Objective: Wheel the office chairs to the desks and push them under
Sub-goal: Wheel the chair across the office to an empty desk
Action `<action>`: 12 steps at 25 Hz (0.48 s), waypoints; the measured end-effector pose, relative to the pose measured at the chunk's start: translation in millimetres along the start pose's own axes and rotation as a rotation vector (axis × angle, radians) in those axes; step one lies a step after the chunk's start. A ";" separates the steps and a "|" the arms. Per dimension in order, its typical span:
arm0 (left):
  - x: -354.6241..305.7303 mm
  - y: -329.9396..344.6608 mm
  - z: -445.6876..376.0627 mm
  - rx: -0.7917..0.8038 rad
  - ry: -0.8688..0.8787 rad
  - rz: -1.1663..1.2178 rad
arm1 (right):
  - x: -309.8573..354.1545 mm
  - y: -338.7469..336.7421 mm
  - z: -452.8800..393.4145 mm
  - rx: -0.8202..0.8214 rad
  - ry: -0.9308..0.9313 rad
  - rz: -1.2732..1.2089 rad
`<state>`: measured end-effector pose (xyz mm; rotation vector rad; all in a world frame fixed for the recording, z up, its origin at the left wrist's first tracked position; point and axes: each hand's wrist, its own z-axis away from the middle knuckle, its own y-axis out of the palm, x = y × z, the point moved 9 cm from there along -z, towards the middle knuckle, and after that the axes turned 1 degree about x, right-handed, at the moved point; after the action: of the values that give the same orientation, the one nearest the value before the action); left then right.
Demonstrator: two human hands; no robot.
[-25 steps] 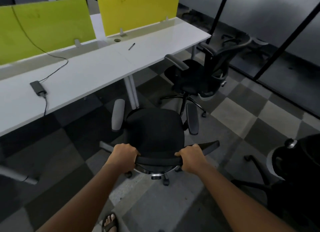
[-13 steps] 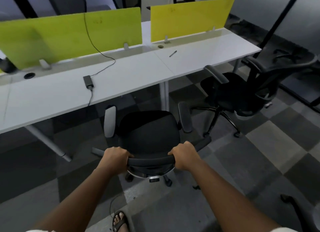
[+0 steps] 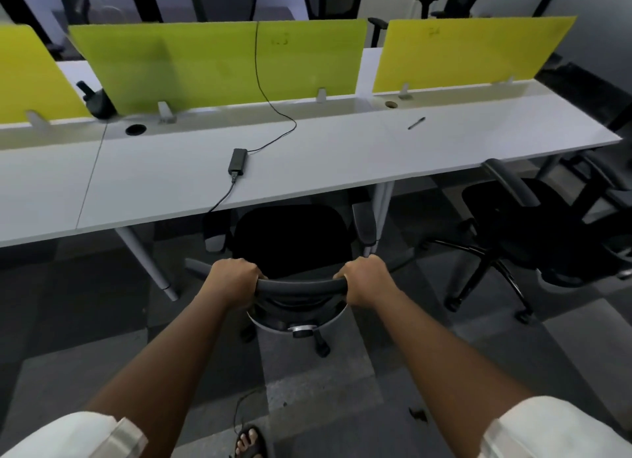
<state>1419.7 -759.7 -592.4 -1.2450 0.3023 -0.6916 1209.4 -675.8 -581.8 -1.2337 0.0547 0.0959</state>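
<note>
Pushing with your left hand (image 3: 236, 281) and right hand (image 3: 366, 279) wrapped tight on its backrest, you have rolled the chair (image 3: 290, 238) closer. Its seat front now slips under the desk (image 3: 307, 170), so keep pushing it in.
</note>
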 end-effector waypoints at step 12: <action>87.5 -15.9 -101.0 -0.057 -0.056 0.075 | -14.2 -46.8 -150.2 0.020 0.050 0.068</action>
<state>1424.2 -894.1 -595.8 -1.2986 0.3225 -0.5863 1201.6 -833.5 -586.1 -1.2147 0.1407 0.1239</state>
